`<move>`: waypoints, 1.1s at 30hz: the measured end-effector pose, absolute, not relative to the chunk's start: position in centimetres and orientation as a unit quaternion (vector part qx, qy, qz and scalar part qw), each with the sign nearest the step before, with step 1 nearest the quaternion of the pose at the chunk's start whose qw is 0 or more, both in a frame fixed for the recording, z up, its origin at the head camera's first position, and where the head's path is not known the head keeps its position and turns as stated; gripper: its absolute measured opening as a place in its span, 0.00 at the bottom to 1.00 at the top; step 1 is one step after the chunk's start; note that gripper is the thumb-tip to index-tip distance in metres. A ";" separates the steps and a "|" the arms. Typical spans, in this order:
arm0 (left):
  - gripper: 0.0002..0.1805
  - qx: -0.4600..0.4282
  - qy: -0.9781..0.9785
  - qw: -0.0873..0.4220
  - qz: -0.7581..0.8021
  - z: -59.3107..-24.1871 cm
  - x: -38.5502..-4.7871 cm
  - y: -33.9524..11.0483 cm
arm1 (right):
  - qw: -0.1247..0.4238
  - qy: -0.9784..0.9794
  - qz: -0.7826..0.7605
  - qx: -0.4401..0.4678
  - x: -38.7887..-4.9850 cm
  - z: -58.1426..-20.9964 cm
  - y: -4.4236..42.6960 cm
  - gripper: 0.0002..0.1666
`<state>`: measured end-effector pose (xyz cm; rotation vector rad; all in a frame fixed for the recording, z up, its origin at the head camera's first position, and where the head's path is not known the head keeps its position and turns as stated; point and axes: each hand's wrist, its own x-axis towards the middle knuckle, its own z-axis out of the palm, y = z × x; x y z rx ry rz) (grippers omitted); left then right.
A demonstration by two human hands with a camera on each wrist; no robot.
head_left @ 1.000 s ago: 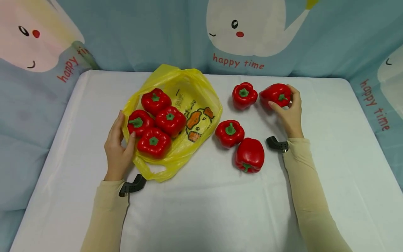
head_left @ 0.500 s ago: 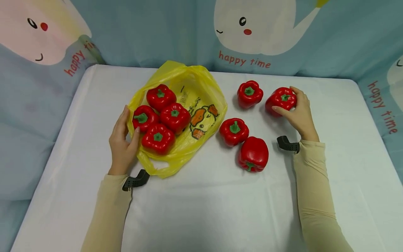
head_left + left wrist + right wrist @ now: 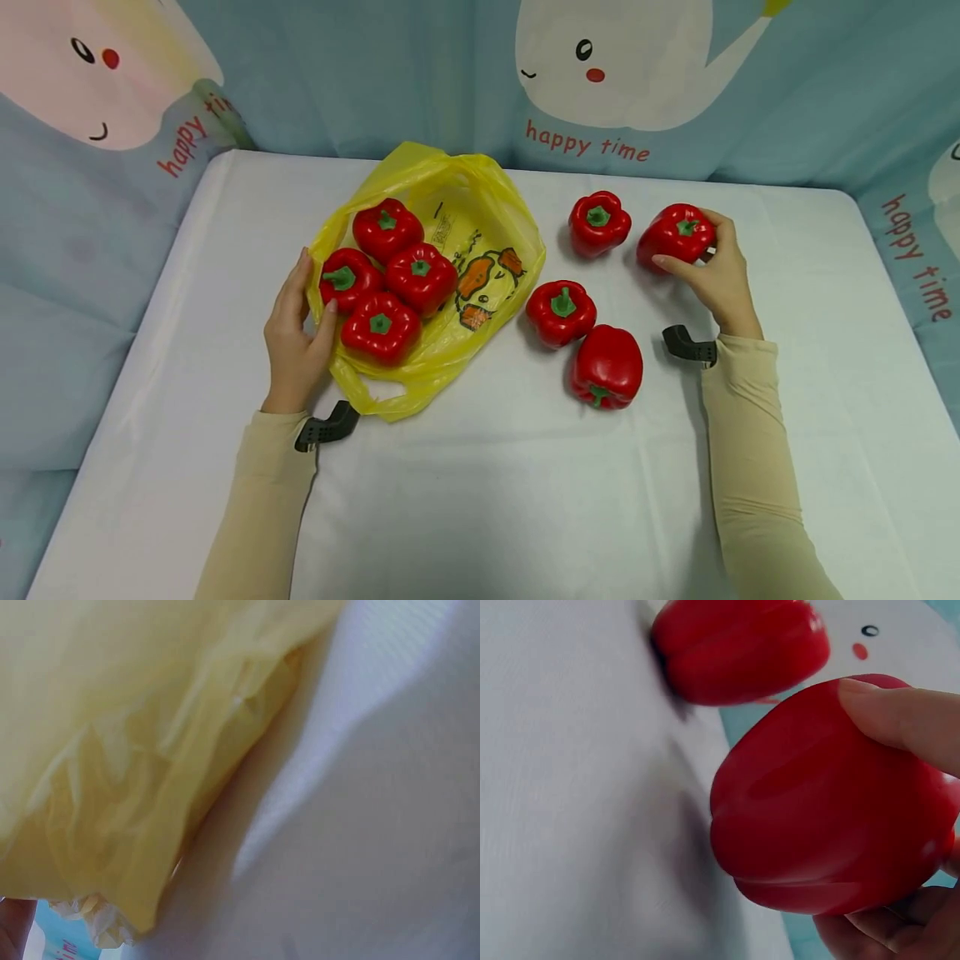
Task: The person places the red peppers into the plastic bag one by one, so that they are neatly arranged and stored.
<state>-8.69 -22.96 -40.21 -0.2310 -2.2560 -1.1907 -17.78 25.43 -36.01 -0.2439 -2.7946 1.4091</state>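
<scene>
My right hand (image 3: 722,277) grips a red bell pepper (image 3: 675,237) with a green stem at the right of the table; the right wrist view shows thumb and fingers around this pepper (image 3: 825,802). My left hand (image 3: 295,337) holds the left rim of a yellow plastic bag (image 3: 450,358), thumb on the inner side. Several red peppers (image 3: 422,279) sit inside the bag. In the left wrist view, the bag (image 3: 135,765) fills the upper left, and a bit of a finger (image 3: 15,922) shows at the lower left corner.
Three more red peppers lie on the white table (image 3: 480,517): one (image 3: 599,223) beside the gripped pepper, one (image 3: 562,313) near the bag's right side, and one (image 3: 607,367) touching or nearly touching it, stem toward the front. A blue patterned curtain (image 3: 360,75) hangs behind.
The gripped pepper has turned from lying sideways to more upright, its stem facing up more, as my right hand shifted. The whole view has moved slightly. My left hand still holds the bag.
</scene>
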 end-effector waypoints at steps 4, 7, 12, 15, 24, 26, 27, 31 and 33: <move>0.32 -0.087 -0.842 0.282 -0.452 -40.2 -8.8 -22.9 | 0.046 -0.877 0.473 -0.065 -17.2 -35.0 24.7 0.47; 0.33 -0.090 -0.839 0.279 -0.459 -40.2 -8.7 -22.7 | 0.076 -0.859 0.504 -0.051 -16.4 -33.8 23.8 0.46; 0.33 -0.090 -0.835 0.280 -0.465 -39.9 -8.8 -22.5 | 0.132 -0.786 0.604 -0.022 -15.1 -31.1 21.6 0.44; 0.32 -0.088 -0.835 0.279 -0.465 -39.8 -8.7 -22.6 | 0.154 -0.726 0.670 0.002 -14.2 -29.5 19.6 0.44; 0.31 -0.075 -0.843 0.279 -0.454 -40.0 -8.6 -23.0 | 0.164 -0.666 0.725 0.066 -12.0 -27.4 12.7 0.42; 0.31 -0.076 -0.842 0.281 -0.454 -40.0 -8.6 -23.0 | 0.157 -0.674 0.718 0.078 -11.9 -27.5 11.3 0.43; 0.31 -0.076 -0.842 0.282 -0.454 -40.0 -8.6 -23.1 | 0.153 -0.680 0.712 0.083 -11.8 -27.5 10.6 0.43; 0.31 -0.081 -0.840 0.285 -0.454 -40.0 -8.7 -23.0 | 0.129 -0.697 0.700 0.086 -11.8 -28.1 8.3 0.43; 0.31 -0.084 -0.839 0.285 -0.455 -40.1 -8.7 -23.0 | 0.118 -0.698 0.702 0.082 -12.0 -28.5 7.3 0.44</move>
